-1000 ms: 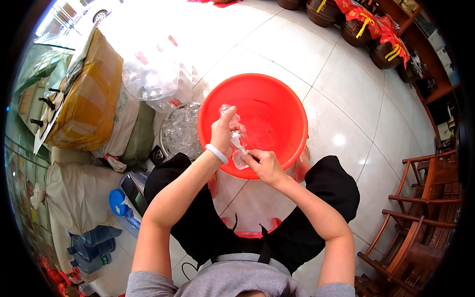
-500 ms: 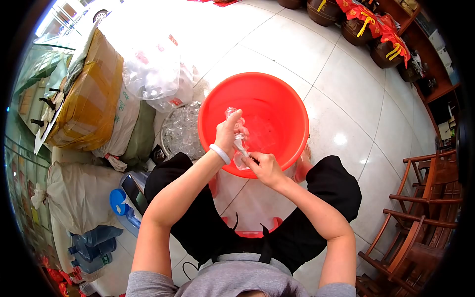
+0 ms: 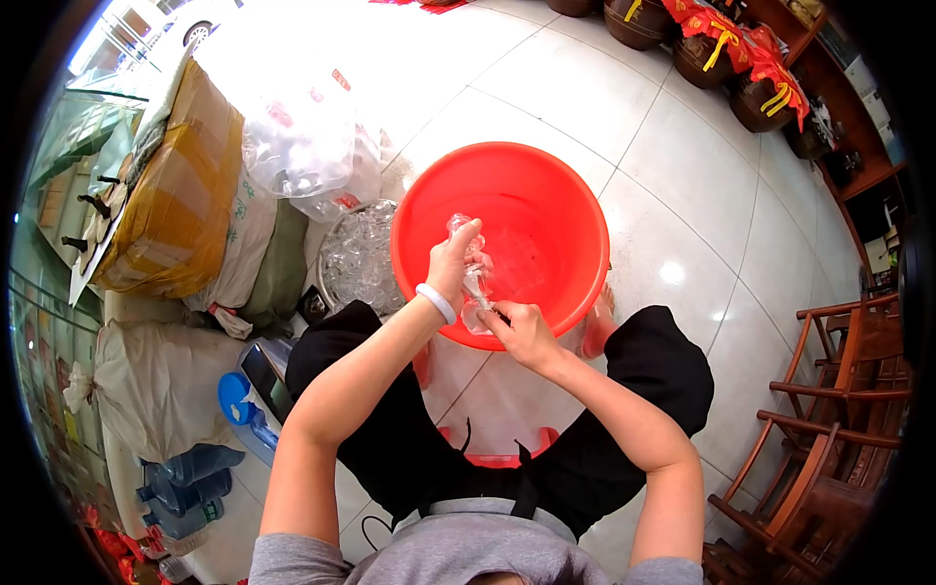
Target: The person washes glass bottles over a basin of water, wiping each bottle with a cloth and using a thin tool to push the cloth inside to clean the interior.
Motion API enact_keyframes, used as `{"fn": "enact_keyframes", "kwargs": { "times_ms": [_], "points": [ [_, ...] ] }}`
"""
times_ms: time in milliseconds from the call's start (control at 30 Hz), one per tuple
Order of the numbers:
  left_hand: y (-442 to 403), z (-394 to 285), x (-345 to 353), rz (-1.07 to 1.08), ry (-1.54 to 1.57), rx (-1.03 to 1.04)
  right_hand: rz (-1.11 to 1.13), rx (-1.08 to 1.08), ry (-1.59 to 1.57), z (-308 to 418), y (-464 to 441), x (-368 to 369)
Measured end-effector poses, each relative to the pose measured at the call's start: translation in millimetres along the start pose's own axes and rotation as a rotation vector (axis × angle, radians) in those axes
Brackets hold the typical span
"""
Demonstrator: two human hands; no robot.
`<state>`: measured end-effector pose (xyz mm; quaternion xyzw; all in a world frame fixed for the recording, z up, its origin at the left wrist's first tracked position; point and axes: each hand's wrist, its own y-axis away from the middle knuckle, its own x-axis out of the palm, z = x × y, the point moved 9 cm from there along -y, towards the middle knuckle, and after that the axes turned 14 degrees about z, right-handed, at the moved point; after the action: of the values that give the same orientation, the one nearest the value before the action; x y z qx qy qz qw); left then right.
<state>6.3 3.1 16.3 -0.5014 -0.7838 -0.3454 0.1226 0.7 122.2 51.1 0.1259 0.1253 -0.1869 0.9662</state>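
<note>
A clear glass-like bottle is held over the near left part of a large red tub. My left hand is wrapped round its upper part, thumb pointing up and away. My right hand pinches at the lower end of the clear piece, by the tub's near rim. The fingertips hide part of it, and its exact shape is hard to make out. Left of the tub, a round metal basin holds several clear glass pieces.
Clear plastic bags, a taped cardboard box, sacks and blue water bottles are on the left. Wooden chairs are at the right. Dark jars with red cloths line the back right.
Both hands and the clear piece have shifted slightly right and toward me in the view. The grips look the same.
</note>
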Motion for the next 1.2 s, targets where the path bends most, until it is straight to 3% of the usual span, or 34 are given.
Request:
{"fn": "enact_keyframes", "kwargs": {
  "times_ms": [1200],
  "points": [
    [-3.4,13.8,-4.0,-0.032,-0.015,-0.031,-0.005,0.043,-0.024,-18.0,0.8,9.4]
  ]
}}
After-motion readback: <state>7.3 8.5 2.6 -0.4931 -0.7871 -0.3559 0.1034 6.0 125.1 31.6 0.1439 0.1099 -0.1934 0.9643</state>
